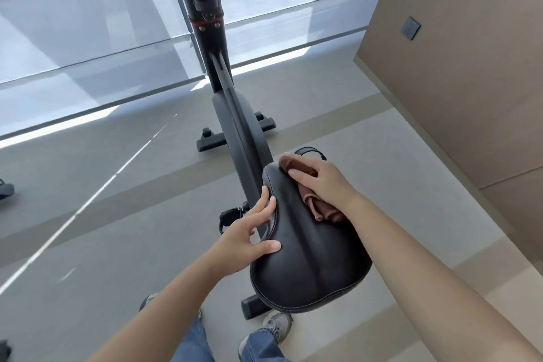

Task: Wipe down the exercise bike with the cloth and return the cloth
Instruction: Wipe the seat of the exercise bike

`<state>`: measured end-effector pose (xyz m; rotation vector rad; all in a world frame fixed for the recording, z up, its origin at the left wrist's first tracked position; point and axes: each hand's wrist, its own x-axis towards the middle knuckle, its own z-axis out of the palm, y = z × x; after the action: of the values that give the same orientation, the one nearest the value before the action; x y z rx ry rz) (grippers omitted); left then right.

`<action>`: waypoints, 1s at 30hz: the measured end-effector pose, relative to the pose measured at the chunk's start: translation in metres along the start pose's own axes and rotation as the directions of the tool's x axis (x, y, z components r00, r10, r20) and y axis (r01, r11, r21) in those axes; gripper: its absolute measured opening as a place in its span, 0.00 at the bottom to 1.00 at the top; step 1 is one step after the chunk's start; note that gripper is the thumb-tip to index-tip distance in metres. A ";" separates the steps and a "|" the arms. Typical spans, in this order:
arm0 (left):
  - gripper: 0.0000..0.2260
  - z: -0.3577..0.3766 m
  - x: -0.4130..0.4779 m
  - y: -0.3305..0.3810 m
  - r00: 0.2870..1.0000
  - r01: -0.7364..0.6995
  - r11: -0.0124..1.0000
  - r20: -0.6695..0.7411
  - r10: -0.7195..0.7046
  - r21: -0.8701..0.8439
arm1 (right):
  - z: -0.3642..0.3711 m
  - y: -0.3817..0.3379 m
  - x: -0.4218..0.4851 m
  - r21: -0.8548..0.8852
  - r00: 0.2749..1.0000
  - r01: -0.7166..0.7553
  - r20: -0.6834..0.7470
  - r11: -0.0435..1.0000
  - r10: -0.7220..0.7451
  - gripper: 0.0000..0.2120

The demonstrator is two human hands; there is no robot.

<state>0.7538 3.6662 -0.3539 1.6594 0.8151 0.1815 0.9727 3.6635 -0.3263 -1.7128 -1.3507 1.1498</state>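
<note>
— While the wipe-down is under way, where is the cloth?
— A brown cloth [318,209] lies bunched on the narrow nose of the black bike saddle [308,258], toward the saddle's one o'clock, just below the middle of the view.
— Which hand has it?
— The right hand [320,182] presses it down, fingers bent over the bunched fabric. The left hand [249,232] rests on the saddle's nine o'clock edge, fingers spread and nearly straight, thumb on top, holding nothing.
— How far along is the job?
— By my reading, mid-wipe on the saddle. No dust or wet marks show, so I cannot tell whether the exercise bike's frame [244,138], running up to twelve o'clock, has been wiped. Returning the cloth is left to do, and no place for it is in view.
— Anything else?
— Grey floor [132,244], and a wall socket [410,28] at two o'clock.
</note>
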 end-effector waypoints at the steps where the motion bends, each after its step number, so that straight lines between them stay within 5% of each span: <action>1: 0.33 0.000 0.000 -0.001 1.000 -0.009 1.000 0.004 0.009 -0.002 | -0.004 0.001 -0.006 -0.005 0.999 -0.014 0.029 1.000 0.014 0.17; 5: 0.33 0.002 0.000 -0.003 0.999 -0.032 0.999 -0.003 0.032 -0.014 | -0.035 0.015 -0.059 -0.182 0.993 -0.028 0.109 0.983 0.048 0.16; 10: 0.40 -0.003 -0.002 0.006 0.996 -0.045 0.985 -0.072 0.057 0.164 | -0.039 0.024 -0.104 -0.097 0.989 -0.088 -0.126 0.991 0.076 0.16; 16: 0.47 -0.024 0.023 0.037 0.965 -0.239 0.695 0.083 0.250 0.678 | -0.036 0.008 -0.069 -0.067 0.941 -0.338 -0.012 0.939 0.338 0.10; 19: 0.44 -0.028 0.045 0.050 0.949 -0.312 0.602 0.206 0.240 0.735 | -0.023 0.015 -0.095 -0.079 0.917 -0.319 -0.277 0.945 0.286 0.09; 21: 0.45 -0.026 0.057 0.051 0.915 -0.401 0.576 0.287 0.282 0.713 | -0.002 0.021 -0.126 -0.051 0.830 -0.294 -0.508 0.954 0.229 0.12; 23: 0.45 -0.022 0.066 0.047 0.870 -0.493 0.547 0.367 0.329 0.677 | 0.031 0.022 -0.152 0.037 0.654 -0.292 -0.721 0.956 0.227 0.16; 26: 0.45 -0.021 0.075 0.041 0.825 -0.564 0.522 0.421 0.376 0.640 | 0.072 0.020 -0.160 0.198 0.425 -0.296 -0.849 0.935 0.314 0.17; 28: 0.43 -0.022 0.078 0.039 0.794 -0.606 0.482 0.445 0.414 0.633 | 0.067 0.019 -0.151 0.238 0.397 -0.305 -0.849 0.922 0.350 0.16; 30: 0.40 -0.022 0.080 0.037 0.762 -0.645 0.434 0.482 0.433 0.629 | 0.041 0.020 -0.140 0.295 0.467 -0.315 -0.779 0.902 0.418 0.14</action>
<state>0.8164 3.7307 -0.3389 2.7022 0.0626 0.0547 0.9313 3.5221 -0.3278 -2.1078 -0.2982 0.4115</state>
